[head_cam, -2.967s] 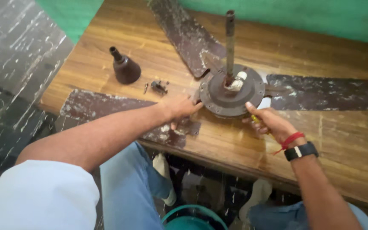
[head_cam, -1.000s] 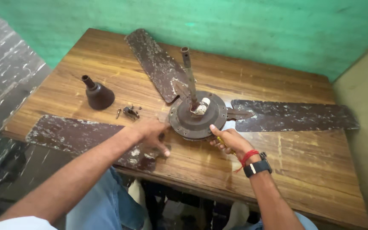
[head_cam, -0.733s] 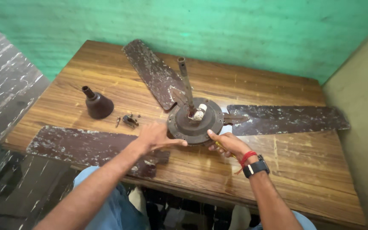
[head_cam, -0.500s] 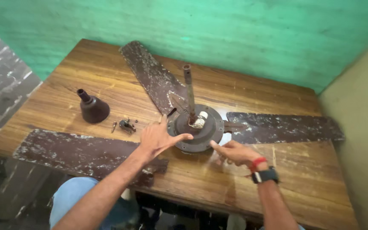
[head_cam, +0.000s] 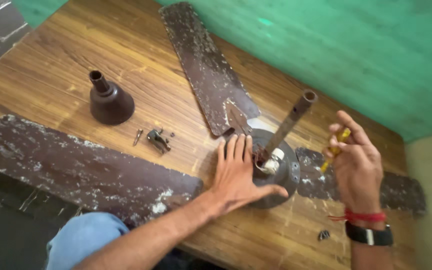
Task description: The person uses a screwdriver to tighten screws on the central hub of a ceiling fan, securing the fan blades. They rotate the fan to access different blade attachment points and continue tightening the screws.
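Observation:
An old brown ceiling fan lies on a wooden table [head_cam: 76,65]. Its round motor housing [head_cam: 287,172] has a rusty downrod [head_cam: 290,122] sticking up at a slant. My left hand [head_cam: 238,175] lies flat with spread fingers on the housing's left side. My right hand [head_cam: 356,160] is raised just right of the rod, fingers closed around a small yellow-handled screwdriver [head_cam: 337,145]. A red thread and a black watch [head_cam: 368,234] sit on that wrist. Three worn blades spread out: one far [head_cam: 201,65], one near left [head_cam: 76,167], one right [head_cam: 401,192], partly hidden by my hand.
A dark brown bell-shaped canopy cover [head_cam: 108,100] stands at the left. Loose screws and a small metal bracket [head_cam: 156,139] lie beside it. A small dark part [head_cam: 323,234] rests near the table's front edge. A green wall [head_cam: 376,50] runs behind the table.
The view has moved closer over the table. My left hand has shifted from the table beside the housing onto it. My right hand has lifted off the table with the screwdriver.

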